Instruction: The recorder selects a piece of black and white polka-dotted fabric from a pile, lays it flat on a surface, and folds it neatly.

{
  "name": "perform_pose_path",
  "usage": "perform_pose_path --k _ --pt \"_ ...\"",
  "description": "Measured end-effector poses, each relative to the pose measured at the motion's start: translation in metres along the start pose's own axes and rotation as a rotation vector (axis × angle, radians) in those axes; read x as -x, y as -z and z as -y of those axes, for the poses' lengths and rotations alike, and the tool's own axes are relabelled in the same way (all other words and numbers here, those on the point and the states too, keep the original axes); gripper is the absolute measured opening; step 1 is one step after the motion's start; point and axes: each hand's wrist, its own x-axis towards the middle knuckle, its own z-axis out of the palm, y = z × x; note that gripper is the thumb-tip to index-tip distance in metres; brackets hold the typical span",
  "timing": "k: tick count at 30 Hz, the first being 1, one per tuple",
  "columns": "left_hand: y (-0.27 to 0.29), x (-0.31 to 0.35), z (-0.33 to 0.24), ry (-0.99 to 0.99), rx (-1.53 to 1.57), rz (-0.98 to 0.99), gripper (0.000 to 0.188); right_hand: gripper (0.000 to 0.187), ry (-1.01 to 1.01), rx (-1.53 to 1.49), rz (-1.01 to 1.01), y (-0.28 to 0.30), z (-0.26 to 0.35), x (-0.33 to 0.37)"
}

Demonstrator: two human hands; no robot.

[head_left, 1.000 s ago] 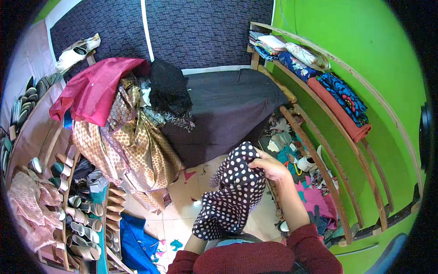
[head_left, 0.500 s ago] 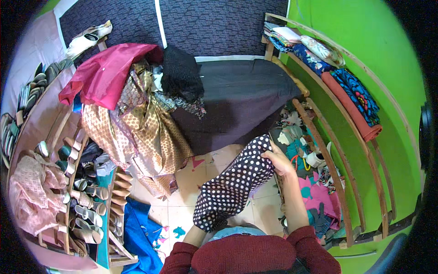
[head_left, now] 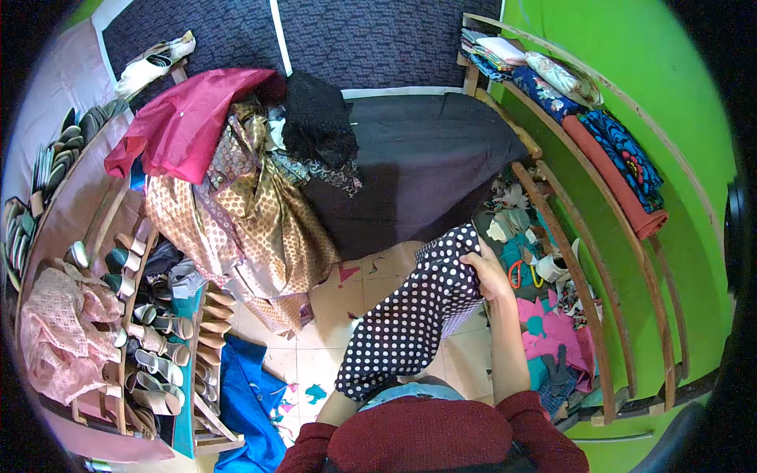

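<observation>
A black cloth with white polka dots [head_left: 398, 331] hangs in front of me, slanting from upper right to lower left. My right hand [head_left: 487, 270] grips its upper right end, thumb over the fabric and fingers partly behind it. At the lower left, the cloth covers my left hand entirely. Only the left forearm [head_left: 337, 411] shows where it goes in under the fabric, so those fingers are hidden. A strip of paler lining shows along the cloth's right edge.
A dark-covered table [head_left: 418, 169] stands ahead, with gold patterned fabric [head_left: 276, 229] and magenta cloth [head_left: 193, 118] draped at its left. Shoe racks [head_left: 130, 331] line the left; wooden rails [head_left: 568, 284] and fabric scraps [head_left: 544, 331] lie right. Blue cloth [head_left: 244, 402] is on the floor.
The right end of the polka-dot cloth has shifted slightly with my right hand, and its folds have spread wider. The whole view has moved a little.
</observation>
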Motion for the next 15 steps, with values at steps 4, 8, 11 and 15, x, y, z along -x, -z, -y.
perform_pose_path --k 4,8,11,15 --pt "0.008 0.004 0.004 -0.003 -0.032 0.032 0.029 0.059 0.03 0.09 -0.002 0.011 -0.004 0.005" --pt "0.036 -0.001 -0.005 -0.004 -0.062 0.061 0.029 0.061 -0.008 0.041 -0.005 0.016 -0.004 0.02" --pt "0.024 -0.01 0.003 0.0 -0.09 0.074 0.028 0.059 -0.068 -0.069 0.022 0.004 0.004 0.035" --pt "-0.011 -0.025 0.01 -0.004 -0.126 0.096 0.028 0.066 -0.086 0.067 0.144 -0.026 -0.005 0.036"
